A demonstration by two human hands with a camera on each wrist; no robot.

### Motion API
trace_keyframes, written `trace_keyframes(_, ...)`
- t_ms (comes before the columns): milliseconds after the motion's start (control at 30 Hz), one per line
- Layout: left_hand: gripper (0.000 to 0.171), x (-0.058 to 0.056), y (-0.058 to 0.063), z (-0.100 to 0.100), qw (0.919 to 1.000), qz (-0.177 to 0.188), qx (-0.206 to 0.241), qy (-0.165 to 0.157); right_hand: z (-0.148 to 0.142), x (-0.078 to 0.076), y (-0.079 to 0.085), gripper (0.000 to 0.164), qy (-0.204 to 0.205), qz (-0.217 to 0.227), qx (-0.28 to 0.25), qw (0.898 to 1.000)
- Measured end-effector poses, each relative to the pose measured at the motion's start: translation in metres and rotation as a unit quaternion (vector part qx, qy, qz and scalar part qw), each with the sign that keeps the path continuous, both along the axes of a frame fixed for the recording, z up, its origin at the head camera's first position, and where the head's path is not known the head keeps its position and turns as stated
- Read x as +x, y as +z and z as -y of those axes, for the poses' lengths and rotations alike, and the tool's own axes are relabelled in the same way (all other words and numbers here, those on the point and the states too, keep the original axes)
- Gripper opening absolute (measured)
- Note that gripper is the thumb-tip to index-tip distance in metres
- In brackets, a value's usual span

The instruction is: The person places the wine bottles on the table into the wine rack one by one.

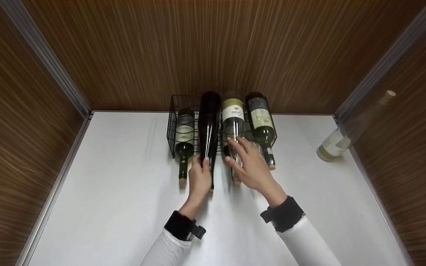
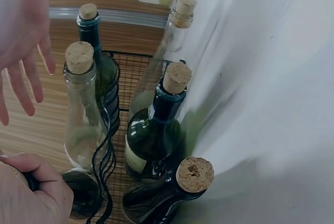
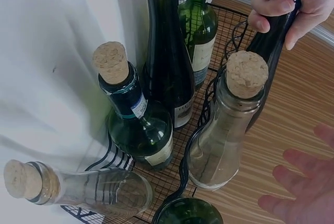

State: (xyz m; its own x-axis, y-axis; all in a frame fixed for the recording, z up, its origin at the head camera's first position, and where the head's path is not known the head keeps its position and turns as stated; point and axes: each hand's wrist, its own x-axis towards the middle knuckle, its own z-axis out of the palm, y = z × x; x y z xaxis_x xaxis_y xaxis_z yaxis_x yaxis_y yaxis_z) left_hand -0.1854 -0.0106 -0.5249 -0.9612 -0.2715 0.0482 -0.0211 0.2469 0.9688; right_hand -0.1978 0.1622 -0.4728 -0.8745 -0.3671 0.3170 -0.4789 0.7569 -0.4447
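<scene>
My left hand (image 1: 200, 179) grips a dark wine bottle (image 1: 209, 118) around its neck; the bottle lies along the top of a black wire rack (image 1: 171, 122). In the right wrist view the left fingers (image 3: 274, 6) wrap that neck. To its right lies a clear corked bottle (image 1: 233, 114) with a white and gold label. Over its neck hovers my right hand (image 1: 252, 168), fingers spread, holding nothing. Both wrist views show the right hand apart from the clear bottle's cork (image 3: 248, 73). A green labelled bottle (image 1: 261, 118) lies at the rack's right end.
At the rack's left lies another green bottle (image 1: 185, 135), neck forward. Below the upper bottles, a green corked bottle (image 2: 151, 135) and others occupy the rack's lower level. A clear corked bottle (image 1: 333, 147) stands by the right wood-grain wall (image 1: 416, 147). A wood-grain panel (image 1: 213, 48) rises behind.
</scene>
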Motion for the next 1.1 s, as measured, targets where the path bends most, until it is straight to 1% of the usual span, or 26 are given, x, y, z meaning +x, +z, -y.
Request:
trace_keyframes(167,0.045,-0.003,-0.002,-0.001,0.9995,0.022,0.022,-0.005,-0.001,0.000,-0.002,0.058,-0.002,0.005,-0.002,1.000)
trace_keyframes(333,0.039,-0.006,-0.003,0.000,0.9993,0.025,0.021,-0.017,-0.003,0.001,-0.007,0.058,0.000,0.009,-0.011,1.000)
trace_keyframes(400,0.042,-0.008,-0.003,0.001,0.9992,0.026,0.023,-0.023,-0.004,0.001,-0.008,0.058,0.000,0.011,-0.014,1.000)
trace_keyframes(467,0.050,-0.009,-0.003,0.002,0.9988,0.031,0.021,-0.031,-0.004,0.001,-0.009,0.057,0.000,0.011,-0.016,1.000)
trace_keyframes(533,0.057,-0.011,-0.002,0.004,0.9983,0.040,0.012,-0.041,-0.004,0.000,-0.010,0.058,-0.001,0.012,-0.015,1.000)
trace_keyframes(600,0.059,-0.011,-0.002,0.005,0.9976,0.049,0.003,-0.048,-0.005,0.000,-0.011,0.058,-0.001,0.013,-0.013,1.000)
trace_keyframes(667,0.056,-0.012,-0.001,0.005,0.9970,0.057,0.002,-0.053,-0.005,0.001,-0.011,0.058,0.000,0.014,-0.010,1.000)
trace_keyframes(767,0.048,-0.012,-0.001,0.006,0.9955,0.066,0.024,-0.063,-0.005,0.001,-0.011,0.058,0.001,0.016,-0.010,1.000)
trace_keyframes(867,0.041,-0.012,-0.002,0.005,0.9930,0.073,0.047,-0.080,-0.005,0.002,-0.011,0.059,0.000,0.020,-0.012,1.000)
trace_keyframes(967,0.035,-0.012,-0.004,0.005,0.9905,0.078,0.062,-0.096,-0.005,0.003,-0.011,0.061,-0.003,0.028,-0.014,1.000)
trace_keyframes(1033,0.031,-0.012,-0.004,0.006,0.9895,0.077,0.065,-0.104,-0.005,0.004,-0.010,0.061,-0.004,0.028,-0.014,1.000)
trace_keyframes(1100,0.030,-0.012,-0.004,0.007,0.9896,0.076,0.056,-0.108,-0.006,0.004,-0.010,0.061,-0.006,0.028,-0.014,1.000)
